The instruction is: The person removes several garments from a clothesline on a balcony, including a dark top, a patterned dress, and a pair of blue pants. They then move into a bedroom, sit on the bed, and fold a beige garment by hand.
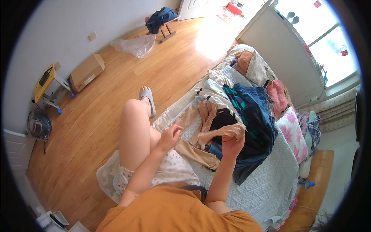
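Observation:
My right hand [232,145] is raised over the bed and grips the bunched end of a sheer tan stocking [214,134]; its other end hangs toward the left. My left hand [171,137] is near my thigh, fingers partly curled and apart, with nothing visible in it. Between my hands, a folded tan garment [198,153] lies on the quilt. More tan hosiery [206,114] lies beyond it, beside a striped white garment [216,98] and black cloth [223,120]. Blue jeans [255,95] and dark clothes [255,142] are piled to the right.
The pale quilted bedspread [261,179] bears a floral pillow [292,134], a pink garment [277,97] and a brown cloth bundle [244,62]. On the wooden floor are a cardboard box [87,72], a plastic bag [136,46] and a stool with denim [162,18].

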A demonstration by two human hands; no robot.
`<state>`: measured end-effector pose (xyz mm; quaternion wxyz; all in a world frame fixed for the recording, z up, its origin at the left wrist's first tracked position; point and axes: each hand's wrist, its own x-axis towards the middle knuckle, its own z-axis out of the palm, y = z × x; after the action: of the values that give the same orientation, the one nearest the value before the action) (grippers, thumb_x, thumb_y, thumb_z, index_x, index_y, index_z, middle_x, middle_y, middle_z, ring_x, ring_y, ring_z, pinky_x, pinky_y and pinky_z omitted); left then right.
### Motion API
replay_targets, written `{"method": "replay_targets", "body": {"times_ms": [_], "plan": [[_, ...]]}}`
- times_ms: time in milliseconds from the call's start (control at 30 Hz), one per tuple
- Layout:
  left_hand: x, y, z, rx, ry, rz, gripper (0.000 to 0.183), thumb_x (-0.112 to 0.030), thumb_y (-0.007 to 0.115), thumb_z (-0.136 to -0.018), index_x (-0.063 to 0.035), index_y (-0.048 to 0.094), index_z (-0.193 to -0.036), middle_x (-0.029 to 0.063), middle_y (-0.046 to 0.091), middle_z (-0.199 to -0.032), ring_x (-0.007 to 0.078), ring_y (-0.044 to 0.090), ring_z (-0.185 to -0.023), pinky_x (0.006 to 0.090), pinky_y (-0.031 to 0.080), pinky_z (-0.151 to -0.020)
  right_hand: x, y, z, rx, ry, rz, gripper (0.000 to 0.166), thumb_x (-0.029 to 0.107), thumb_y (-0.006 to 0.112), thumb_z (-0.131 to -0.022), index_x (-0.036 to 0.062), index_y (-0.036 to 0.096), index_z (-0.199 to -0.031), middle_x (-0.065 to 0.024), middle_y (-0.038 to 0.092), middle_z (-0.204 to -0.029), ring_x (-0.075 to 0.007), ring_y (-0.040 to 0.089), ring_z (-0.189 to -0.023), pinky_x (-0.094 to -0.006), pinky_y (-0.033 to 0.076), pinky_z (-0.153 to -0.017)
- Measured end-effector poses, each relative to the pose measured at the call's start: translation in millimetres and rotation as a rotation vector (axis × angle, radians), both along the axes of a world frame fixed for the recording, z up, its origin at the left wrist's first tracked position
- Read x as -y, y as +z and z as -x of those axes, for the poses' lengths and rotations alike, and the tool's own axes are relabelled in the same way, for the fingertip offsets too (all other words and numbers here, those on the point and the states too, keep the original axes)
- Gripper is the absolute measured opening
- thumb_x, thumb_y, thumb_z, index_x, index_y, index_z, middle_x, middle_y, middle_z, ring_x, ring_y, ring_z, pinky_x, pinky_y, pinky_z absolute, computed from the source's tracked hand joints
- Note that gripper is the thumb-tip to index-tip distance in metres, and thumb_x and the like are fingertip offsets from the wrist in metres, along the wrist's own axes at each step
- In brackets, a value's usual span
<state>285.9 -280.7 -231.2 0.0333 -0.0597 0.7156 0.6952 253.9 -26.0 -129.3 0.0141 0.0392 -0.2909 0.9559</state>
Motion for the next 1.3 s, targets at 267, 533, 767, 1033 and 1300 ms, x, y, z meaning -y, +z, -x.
{"method": "replay_targets", "body": {"times_ms": [267, 533, 767, 1033, 1300], "plan": [[5, 5, -1, -0.013, -0.001, -0.344, 0.015, -0.012, 0.056, -0.100, 0.0001, 0.063, -0.105, 0.0035, 0.064, -0.081, 0.0084, 0.059, -0.074, 0.0240, 0.049, -0.067, 30, 22, 3, -0.066, 0.009, -0.219, 0.020, 0.025, 0.049, -0.103, 0.0079, 0.059, -0.110, -0.0041, 0.065, -0.106, -0.0171, 0.064, -0.096, -0.0319, 0.050, -0.087], [7, 17, -5, 0.009, -0.167, -0.678, 0.025, -0.023, 0.065, -0.098, -0.0019, 0.061, -0.111, 0.0032, 0.064, -0.090, 0.0090, 0.058, -0.077, 0.0245, 0.049, -0.067, 87, -19, -31, -0.189, -0.074, -1.625, 0.019, 0.014, 0.074, -0.088, 0.0026, 0.058, -0.088, -0.0119, 0.058, -0.074, -0.0215, 0.059, -0.063, -0.0320, 0.047, -0.058], [1, -5, -5, 0.052, -0.155, -0.279, 0.027, -0.021, 0.076, -0.090, -0.0021, 0.058, -0.100, 0.0023, 0.066, -0.087, 0.0079, 0.060, -0.074, 0.0238, 0.049, -0.064, 110, -101, -55, 0.337, 0.038, -1.055, 0.013, 0.011, 0.063, -0.097, -0.0009, 0.058, -0.096, -0.0054, 0.065, -0.085, -0.0122, 0.065, -0.071, -0.0280, 0.053, -0.064], [-11, -9, -7, 0.051, -0.099, 0.377, 0.017, 0.002, 0.062, -0.080, -0.0027, 0.052, -0.093, 0.0102, 0.060, -0.077, 0.0263, 0.060, -0.071, 0.0376, 0.050, -0.068, 99, -94, -55, 0.426, -0.010, -0.567, 0.015, 0.005, 0.063, -0.095, 0.0018, 0.052, -0.104, -0.0046, 0.060, -0.091, -0.0101, 0.059, -0.086, -0.0243, 0.049, -0.080], [-2, 10, -8, 0.015, -0.153, -0.351, 0.034, 0.004, 0.054, -0.078, -0.0033, 0.054, -0.111, 0.0056, 0.059, -0.087, 0.0133, 0.058, -0.079, 0.0281, 0.047, -0.069, 103, -95, -43, 0.310, -0.126, -1.415, 0.034, -0.007, 0.064, -0.076, 0.0002, 0.052, -0.107, -0.0076, 0.055, -0.089, -0.0168, 0.055, -0.085, -0.0299, 0.046, -0.076]]}}
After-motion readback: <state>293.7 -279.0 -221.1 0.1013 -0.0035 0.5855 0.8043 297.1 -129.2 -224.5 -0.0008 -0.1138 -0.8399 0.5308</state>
